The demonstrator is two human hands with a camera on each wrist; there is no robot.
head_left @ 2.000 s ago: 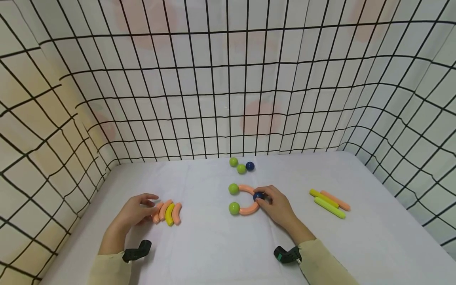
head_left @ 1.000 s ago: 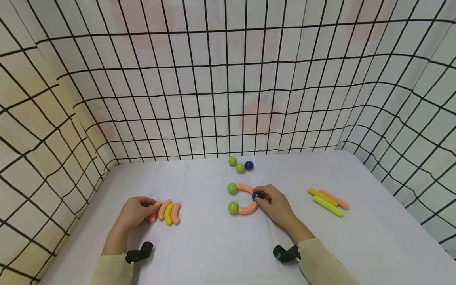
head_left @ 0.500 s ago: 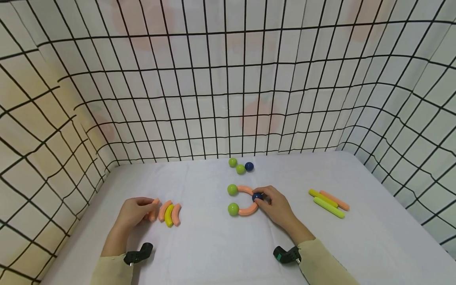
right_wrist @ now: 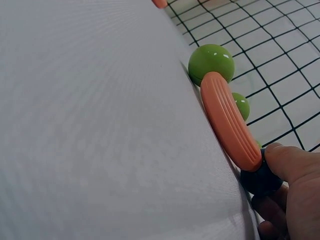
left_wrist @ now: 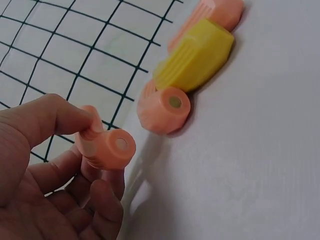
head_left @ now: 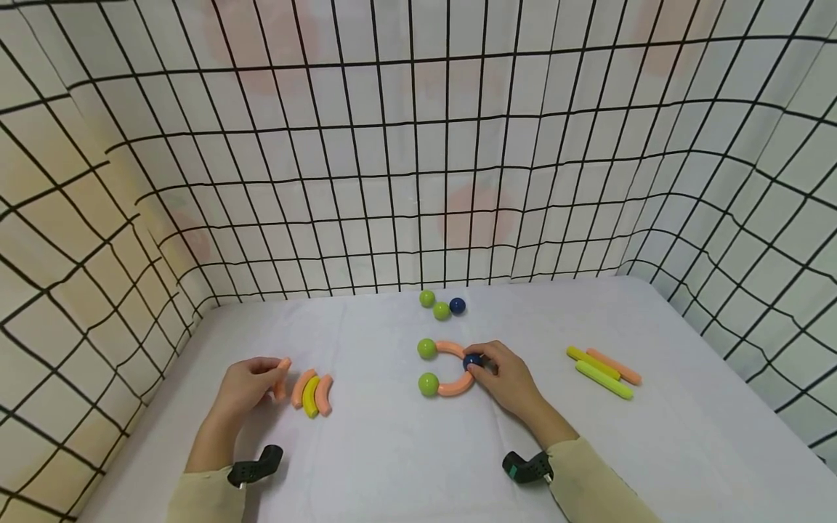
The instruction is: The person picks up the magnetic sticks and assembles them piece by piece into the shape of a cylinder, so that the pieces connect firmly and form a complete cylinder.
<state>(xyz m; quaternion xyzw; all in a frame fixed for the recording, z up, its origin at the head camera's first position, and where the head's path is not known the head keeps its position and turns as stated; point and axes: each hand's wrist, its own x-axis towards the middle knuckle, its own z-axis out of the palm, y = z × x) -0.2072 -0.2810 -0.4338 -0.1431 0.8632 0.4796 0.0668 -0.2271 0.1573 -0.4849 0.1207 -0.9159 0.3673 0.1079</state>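
Observation:
My left hand pinches one orange curved piece and holds it just off the white table, left of a row of three curved pieces, two orange and one yellow. My right hand grips a dark blue ball. Two orange arcs join at that ball, each ending in a green ball, forming a C shape that opens to the left.
Two green balls and a blue ball lie near the back wall. Straight yellow-green and orange sticks lie at the right. Grid-patterned cloth walls close in the table on three sides.
My left hand has lifted the leftmost orange curved piece away from the row, drawing it slightly left and up. My right hand has stayed on the blue ball.

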